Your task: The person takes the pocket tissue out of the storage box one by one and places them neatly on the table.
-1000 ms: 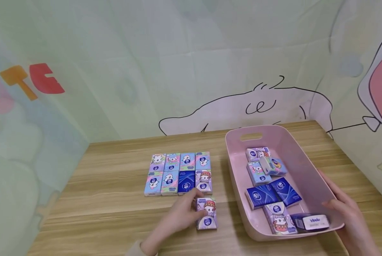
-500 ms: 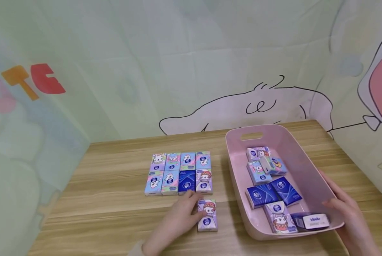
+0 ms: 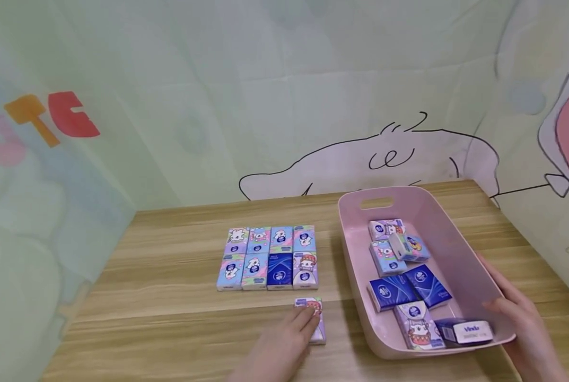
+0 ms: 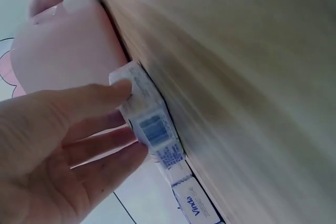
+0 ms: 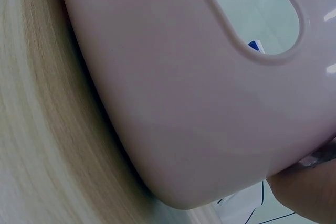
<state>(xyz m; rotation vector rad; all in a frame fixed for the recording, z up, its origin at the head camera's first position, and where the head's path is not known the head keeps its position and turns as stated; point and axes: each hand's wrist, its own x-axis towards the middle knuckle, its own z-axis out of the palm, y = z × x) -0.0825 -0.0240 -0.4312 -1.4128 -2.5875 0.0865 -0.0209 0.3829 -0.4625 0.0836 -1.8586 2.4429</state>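
My left hand [image 3: 284, 339] reaches over a purple tissue pack [image 3: 318, 332] lying on the table, its extended fingers covering part of the printed top. In the left wrist view, the thumb touches one corner of this tissue pack [image 4: 157, 124] and the fingertips meet its other side; a barcode faces the camera. Just beyond lie two rows of tissue packs [image 3: 255, 268], set edge to edge. My right hand [image 3: 523, 323] grips the near right corner of a pink plastic storage bin [image 3: 470, 286], thumb over the rim. The right wrist view shows the bin's outer wall [image 5: 173, 87] and handle hole.
Inside the bin are several more tissue packs, including blue ones [image 3: 427, 285], a purple one [image 3: 419, 326] and one on edge with a white Vinda side [image 3: 472, 332]. The wooden table [image 3: 160, 265] meets a cartoon-printed cloth backdrop [image 3: 217, 106] behind.
My left hand has drawn back toward me from the gap below the rows and now lies across the loose pack. The right hand keeps its grip on the bin.
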